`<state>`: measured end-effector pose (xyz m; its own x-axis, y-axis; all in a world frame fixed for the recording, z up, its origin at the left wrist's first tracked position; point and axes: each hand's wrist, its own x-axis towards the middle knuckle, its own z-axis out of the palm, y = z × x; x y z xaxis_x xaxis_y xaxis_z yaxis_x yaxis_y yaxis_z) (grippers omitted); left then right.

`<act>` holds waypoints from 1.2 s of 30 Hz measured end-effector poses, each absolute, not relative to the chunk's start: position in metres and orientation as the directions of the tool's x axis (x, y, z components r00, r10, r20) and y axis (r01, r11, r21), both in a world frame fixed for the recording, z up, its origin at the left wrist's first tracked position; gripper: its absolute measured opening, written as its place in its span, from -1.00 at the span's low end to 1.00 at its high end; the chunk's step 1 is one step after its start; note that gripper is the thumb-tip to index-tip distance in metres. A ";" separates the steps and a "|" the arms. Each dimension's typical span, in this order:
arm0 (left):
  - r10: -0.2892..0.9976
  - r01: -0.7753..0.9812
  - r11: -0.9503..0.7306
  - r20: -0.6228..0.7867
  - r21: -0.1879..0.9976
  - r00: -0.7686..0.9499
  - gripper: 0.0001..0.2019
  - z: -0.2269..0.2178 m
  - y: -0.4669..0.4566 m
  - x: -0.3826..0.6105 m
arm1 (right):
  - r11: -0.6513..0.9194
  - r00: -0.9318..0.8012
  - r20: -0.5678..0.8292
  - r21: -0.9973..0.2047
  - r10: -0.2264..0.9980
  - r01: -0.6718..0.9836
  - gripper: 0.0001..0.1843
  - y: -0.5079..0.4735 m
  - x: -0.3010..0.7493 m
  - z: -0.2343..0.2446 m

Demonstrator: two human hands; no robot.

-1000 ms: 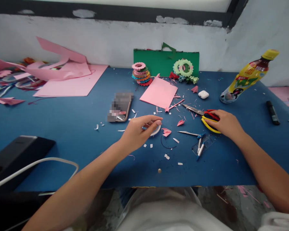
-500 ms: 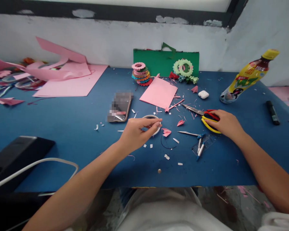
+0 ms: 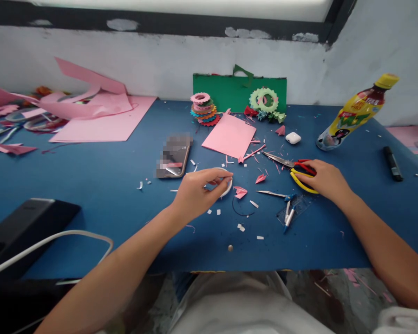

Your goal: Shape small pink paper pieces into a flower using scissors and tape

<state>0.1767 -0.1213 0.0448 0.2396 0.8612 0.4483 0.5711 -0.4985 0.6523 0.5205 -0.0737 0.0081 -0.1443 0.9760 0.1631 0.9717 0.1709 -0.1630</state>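
Note:
My left hand [image 3: 198, 192] is in a pinch, thumb against forefinger, over a white ring [image 3: 228, 186] that looks like a roll of tape. The hand hides much of that ring, and anything between the fingertips is too small to make out. At the right, my right hand [image 3: 325, 180] grips the scissors [image 3: 301, 183] by their red and yellow handles. Their blades point left, slightly parted, above the table. Folded pink paper pieces [image 3: 240, 192] lie between the hands, with a blue drawing compass [image 3: 288, 208] nearer the scissors. Behind them rests a pink paper sheet [image 3: 230, 134].
A phone [image 3: 176, 157] lies left of the pink sheet. Stacked scalloped paper rings [image 3: 205, 109] stand farther back, beside green card [image 3: 223, 88]. An earbud case [image 3: 293, 138], a tilted drink bottle [image 3: 357, 113] and a black marker [image 3: 393, 163] occupy the right. Paper scraps lie around.

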 end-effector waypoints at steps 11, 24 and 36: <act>0.854 0.590 -0.507 0.459 0.629 0.244 -0.84 0.046 -0.122 0.177 | 0.171 -0.143 0.168 -0.161 0.975 0.972 -0.45 -0.072 0.521 0.008; 0.832 0.655 -0.533 0.471 0.536 0.292 -0.76 0.047 -0.121 0.175 | 0.158 -0.133 0.164 -0.151 0.978 0.976 -0.45 -0.073 0.521 0.008; 0.861 0.593 -0.501 0.434 0.630 0.267 -0.82 0.047 -0.121 0.178 | 0.174 -0.147 0.169 -0.159 0.975 0.972 -0.46 -0.072 0.522 0.008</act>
<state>0.1775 -0.1212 0.0475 0.2668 0.8607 0.4337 0.5931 -0.5013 0.6300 0.5217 -0.0722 0.0077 -0.1467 0.9746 0.1691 0.9718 0.1739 -0.1591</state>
